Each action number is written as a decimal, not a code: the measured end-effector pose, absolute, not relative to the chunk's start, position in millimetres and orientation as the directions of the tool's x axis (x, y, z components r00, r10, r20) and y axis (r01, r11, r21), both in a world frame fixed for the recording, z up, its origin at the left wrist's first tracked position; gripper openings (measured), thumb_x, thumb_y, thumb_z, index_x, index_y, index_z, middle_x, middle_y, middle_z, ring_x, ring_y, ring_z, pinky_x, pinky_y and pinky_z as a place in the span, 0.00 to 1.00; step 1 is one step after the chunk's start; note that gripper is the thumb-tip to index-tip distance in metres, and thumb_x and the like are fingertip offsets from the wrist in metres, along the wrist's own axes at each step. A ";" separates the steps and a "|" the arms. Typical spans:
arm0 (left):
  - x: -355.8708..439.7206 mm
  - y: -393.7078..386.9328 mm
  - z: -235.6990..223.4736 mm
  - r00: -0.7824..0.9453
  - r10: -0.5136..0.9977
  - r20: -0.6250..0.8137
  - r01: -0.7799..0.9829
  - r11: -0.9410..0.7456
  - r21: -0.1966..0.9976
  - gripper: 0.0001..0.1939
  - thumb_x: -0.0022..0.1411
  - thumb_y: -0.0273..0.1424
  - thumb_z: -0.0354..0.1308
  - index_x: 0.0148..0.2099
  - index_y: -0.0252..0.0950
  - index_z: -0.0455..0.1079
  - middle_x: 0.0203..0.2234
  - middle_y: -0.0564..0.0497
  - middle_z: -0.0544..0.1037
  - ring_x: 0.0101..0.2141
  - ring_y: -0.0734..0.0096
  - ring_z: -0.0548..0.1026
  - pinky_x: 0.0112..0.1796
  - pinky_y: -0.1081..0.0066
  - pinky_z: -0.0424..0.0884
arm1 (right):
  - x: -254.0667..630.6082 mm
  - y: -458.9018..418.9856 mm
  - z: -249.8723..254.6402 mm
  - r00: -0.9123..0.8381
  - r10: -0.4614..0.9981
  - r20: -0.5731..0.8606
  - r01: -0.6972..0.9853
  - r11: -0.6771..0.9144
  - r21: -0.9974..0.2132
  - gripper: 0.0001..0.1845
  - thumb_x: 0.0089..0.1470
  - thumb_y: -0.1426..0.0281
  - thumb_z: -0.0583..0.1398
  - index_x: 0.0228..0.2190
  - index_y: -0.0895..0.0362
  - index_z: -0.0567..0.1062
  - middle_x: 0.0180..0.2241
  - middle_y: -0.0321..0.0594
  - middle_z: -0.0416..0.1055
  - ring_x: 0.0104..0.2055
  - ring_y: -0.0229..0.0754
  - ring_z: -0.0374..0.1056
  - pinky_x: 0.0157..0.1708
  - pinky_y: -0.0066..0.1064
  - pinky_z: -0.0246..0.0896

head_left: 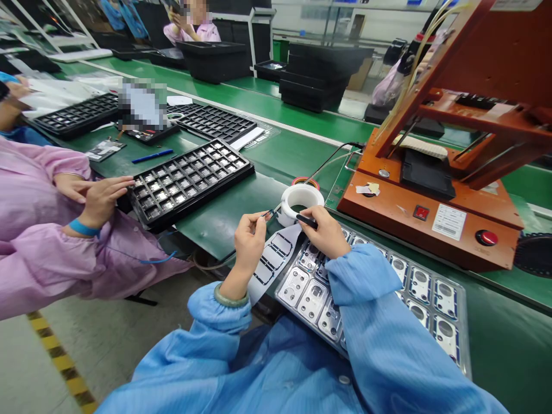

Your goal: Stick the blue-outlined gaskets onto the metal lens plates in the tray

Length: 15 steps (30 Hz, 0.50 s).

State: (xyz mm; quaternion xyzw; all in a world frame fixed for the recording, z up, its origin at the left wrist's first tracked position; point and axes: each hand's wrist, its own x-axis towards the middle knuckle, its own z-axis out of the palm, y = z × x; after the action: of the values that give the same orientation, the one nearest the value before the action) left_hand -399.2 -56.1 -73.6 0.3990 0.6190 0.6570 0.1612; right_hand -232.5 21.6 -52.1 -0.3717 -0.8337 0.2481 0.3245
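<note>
Showing my remote view from the head camera, both hands are held close together above the green table [224, 230]. My left hand [250, 244], with a pale green bangle [230, 297] at the wrist, is closed in a narrow pinch on a small dark piece [269, 214], too small to identify. My right hand [325, 233] grips a slim black-handled tool [307, 221], its tip pointing toward those left fingertips. I cannot tell whether the tool touches the dark piece.

Directly beneath my left hand lies a white backing strip [271, 261] bearing dark rounded-rectangle outlines. Its lower end rests beside a metal tray [313, 299] of silver plates with round openings, partly covered by my right sleeve [362, 276]. Just beyond the hands stands a white tape roll [302, 201].

To the right sits an orange-red press [431, 224] with a red button [486, 237]. To the left, a co-worker's hands [101, 198] in pink sleeves are at the edge of a black component tray [187, 184], near a blue pen [152, 156]. Stacked black crates [313, 77] stand farther along the table.
</note>
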 end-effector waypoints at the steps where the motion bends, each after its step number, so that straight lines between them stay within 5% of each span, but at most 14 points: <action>1: -397.5 -59.8 -71.5 -0.635 0.707 0.310 0.256 -0.186 0.949 0.08 0.61 0.34 0.55 0.38 0.35 0.69 0.36 0.46 0.80 0.39 0.66 0.79 0.44 0.63 0.74 | -232.2 21.4 -52.3 -0.517 0.778 0.357 0.458 0.603 -0.653 0.06 0.55 0.69 0.58 0.37 0.54 0.72 0.38 0.40 0.72 0.40 0.44 0.69 0.37 0.33 0.62; 11: -373.8 -106.8 -56.2 -0.555 0.820 0.140 -0.050 -0.201 0.978 0.11 0.61 0.37 0.59 0.41 0.36 0.73 0.40 0.47 0.81 0.39 0.67 0.78 0.43 0.66 0.74 | -219.4 13.6 -30.6 -0.510 0.773 0.376 0.484 0.620 -0.617 0.18 0.55 0.62 0.59 0.47 0.54 0.71 0.53 0.48 0.64 0.51 0.50 0.66 0.46 0.41 0.65; 15: -352.3 -131.7 -53.5 -0.396 0.909 0.127 -0.291 -0.256 0.922 0.13 0.63 0.35 0.56 0.48 0.40 0.73 0.49 0.47 0.76 0.49 0.62 0.73 0.48 0.62 0.71 | -188.2 -6.3 1.2 -0.490 0.764 0.421 0.476 0.638 -0.605 0.14 0.58 0.63 0.57 0.44 0.56 0.73 0.47 0.47 0.69 0.50 0.48 0.67 0.47 0.39 0.64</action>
State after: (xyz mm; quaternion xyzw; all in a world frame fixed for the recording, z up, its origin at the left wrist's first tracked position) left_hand -352.3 -131.7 -53.5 0.3513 0.4400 0.7103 0.4224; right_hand -188.2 -6.3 1.2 -0.3703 -0.8373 0.2091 0.3436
